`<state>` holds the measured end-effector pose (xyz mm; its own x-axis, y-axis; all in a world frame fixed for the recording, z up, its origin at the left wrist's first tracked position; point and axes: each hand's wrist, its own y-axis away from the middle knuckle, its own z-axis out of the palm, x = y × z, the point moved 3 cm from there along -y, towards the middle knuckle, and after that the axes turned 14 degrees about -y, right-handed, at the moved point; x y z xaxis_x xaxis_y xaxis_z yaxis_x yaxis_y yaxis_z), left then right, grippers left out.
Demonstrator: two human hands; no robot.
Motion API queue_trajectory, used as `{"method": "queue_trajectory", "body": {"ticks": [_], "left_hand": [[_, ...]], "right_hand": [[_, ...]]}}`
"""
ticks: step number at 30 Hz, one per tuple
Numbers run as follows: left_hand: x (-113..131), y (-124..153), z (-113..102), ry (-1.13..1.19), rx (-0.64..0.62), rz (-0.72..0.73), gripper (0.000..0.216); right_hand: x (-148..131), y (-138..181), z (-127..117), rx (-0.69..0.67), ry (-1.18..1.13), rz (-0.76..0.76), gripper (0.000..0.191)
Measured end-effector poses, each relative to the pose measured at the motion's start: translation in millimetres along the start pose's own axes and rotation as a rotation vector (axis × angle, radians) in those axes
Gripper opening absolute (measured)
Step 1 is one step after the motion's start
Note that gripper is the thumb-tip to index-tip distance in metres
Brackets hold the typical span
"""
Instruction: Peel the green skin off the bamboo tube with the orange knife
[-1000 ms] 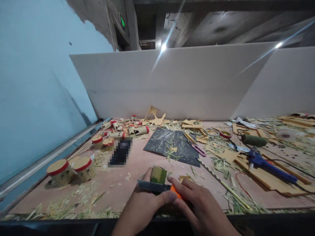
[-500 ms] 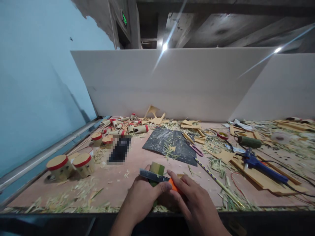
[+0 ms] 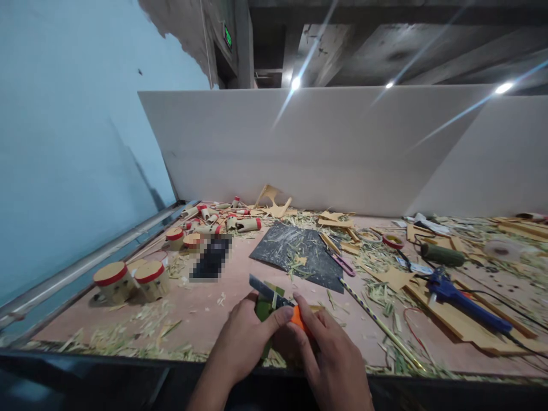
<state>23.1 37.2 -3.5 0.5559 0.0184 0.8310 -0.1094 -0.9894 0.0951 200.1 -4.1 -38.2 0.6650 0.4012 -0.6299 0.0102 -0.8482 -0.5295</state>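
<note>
A short piece of green bamboo is gripped in my left hand near the table's front edge. Wrapped round the orange handle of a utility knife is my right hand. The knife's dark blade lies across the top of the bamboo, its tip pointing up and left. My left thumb presses against the knife close to where blade and handle meet. Fingers cover much of the bamboo, and the exact contact of the cutting edge is hidden.
A black cutting mat with shavings lies ahead, a pink cutter on it. Right are a patterned stick and a blue glue gun with a cord. Red-rimmed bamboo cups stand left. A pale panel closes the back.
The knife has tilted, its blade tip rising from the bamboo's left side. My hands stay close together around both things. The camera view has turned slightly left.
</note>
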Motion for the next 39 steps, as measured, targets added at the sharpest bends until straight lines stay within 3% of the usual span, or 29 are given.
{"method": "queue_trajectory", "body": {"ticks": [5,11,18,22,26,30,36,39], "left_hand": [[6.9,6.5,0.3,-0.032,-0.034,0.087,0.046],[2.5,3.5,1.9,-0.008,-0.088,0.089,0.044],[-6.7,1.0,1.8,0.141,-0.163,0.014,0.047],[-9.5,-1.8,3.3,0.190,-0.195,0.046,0.049],[-9.9,-2.4,5.4,0.254,-0.198,0.004,0.056],[0.1,-8.1,4.4,0.288,-0.236,-0.048,0.064],[36.7,-54.0,3.1,0.376,-0.312,-0.130,0.067],[50.6,-81.8,7.9,0.475,-0.309,-0.082,0.060]], "right_hand": [[22.3,-18.1,-18.8,0.187,0.041,0.262,0.052],[19.2,-16.6,-23.7,0.237,-0.035,0.236,0.051],[14.9,-14.1,-21.0,0.196,-0.063,0.236,0.051],[15.4,-24.4,-24.7,0.130,-0.151,0.249,0.053],[9.1,-46.0,-34.5,-0.013,-0.267,0.215,0.046],[0.5,-71.3,-43.9,-0.175,-0.236,0.140,0.041],[-1.8,-122.5,-49.7,-0.280,-0.131,0.037,0.034],[7.4,-147.4,-45.2,-0.269,-0.138,0.037,0.035]]}}
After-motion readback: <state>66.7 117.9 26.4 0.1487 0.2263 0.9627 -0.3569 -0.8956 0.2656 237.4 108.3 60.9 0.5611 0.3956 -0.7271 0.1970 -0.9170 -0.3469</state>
